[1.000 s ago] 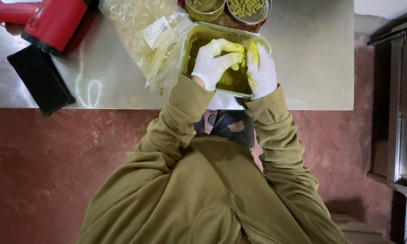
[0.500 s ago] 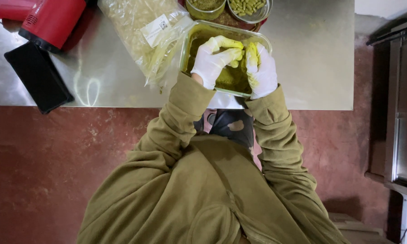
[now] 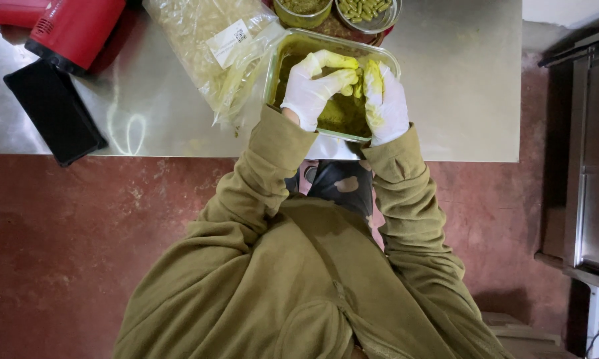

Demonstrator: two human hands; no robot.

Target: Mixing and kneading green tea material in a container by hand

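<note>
Both my hands wear white gloves stained yellow-green. They meet over a clear rectangular container [image 3: 277, 66] that holds olive-green powder [image 3: 336, 113]. My left hand [image 3: 312, 90] and my right hand [image 3: 386, 100] touch at the fingertips. Together they pinch a small pale capsule [image 3: 348, 89], which the fingers mostly hide. Just beyond the container stand two round bowls: one with green capsules [image 3: 366, 10], one with green powder [image 3: 302, 8].
A clear plastic bag of pale empty capsules [image 3: 209, 46] lies left of the container on the steel table [image 3: 459, 100]. Further left are a black flat device [image 3: 53, 113] and a red appliance [image 3: 73, 30]. A metal cabinet [image 3: 588, 166] stands at the right over a red floor.
My fingertips have shifted slightly around the small capsule. Both hands stay over the container.
</note>
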